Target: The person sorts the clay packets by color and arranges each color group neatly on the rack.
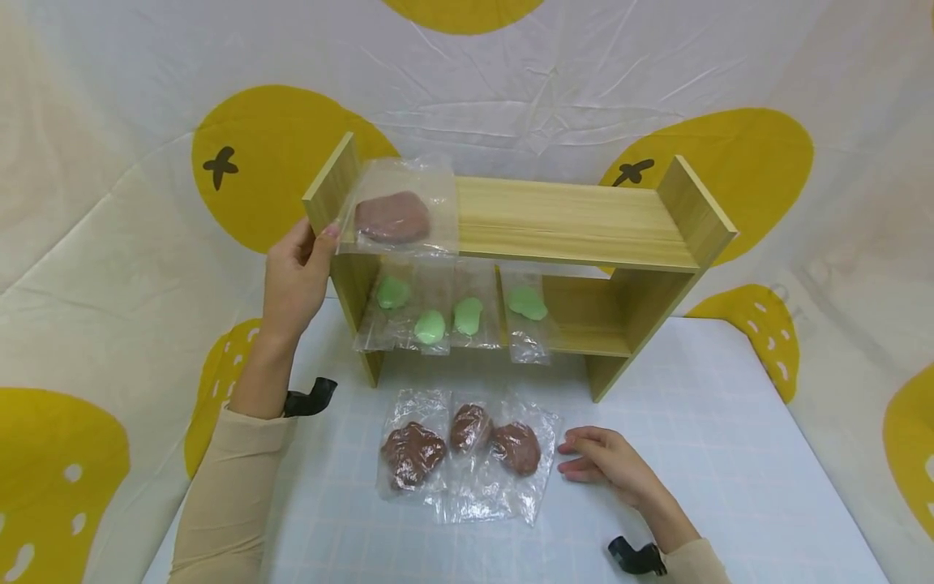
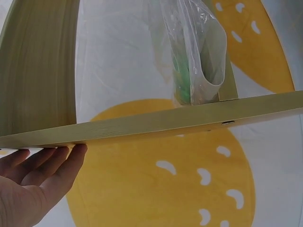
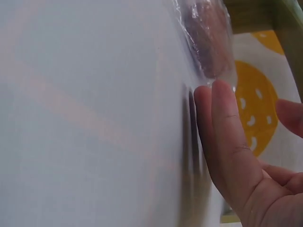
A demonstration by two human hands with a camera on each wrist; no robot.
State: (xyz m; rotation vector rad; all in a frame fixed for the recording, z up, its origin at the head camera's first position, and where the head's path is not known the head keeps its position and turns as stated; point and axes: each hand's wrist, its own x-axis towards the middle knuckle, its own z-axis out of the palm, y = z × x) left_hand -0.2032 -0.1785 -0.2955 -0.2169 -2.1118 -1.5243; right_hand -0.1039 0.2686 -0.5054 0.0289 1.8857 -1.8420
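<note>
My left hand is at the left side panel of a wooden shelf, its fingertips against the outer face and its thumb near the front edge. Beside it on the top board lies a clear bag with a flat reddish-brown lump, its corner close to the thumb. Low over the table, my right hand holds nothing, fingers extended towards the rightmost of three bagged brown lumps. The other two, a knobbly lump and a smaller lump, lie left of it.
Several clear bags with green lumps stand along the shelf's lower board, their bottoms hanging over its front edge. The shelf's right side panel rises behind the right hand. A white cloth covers the table, and a patterned curtain hangs behind.
</note>
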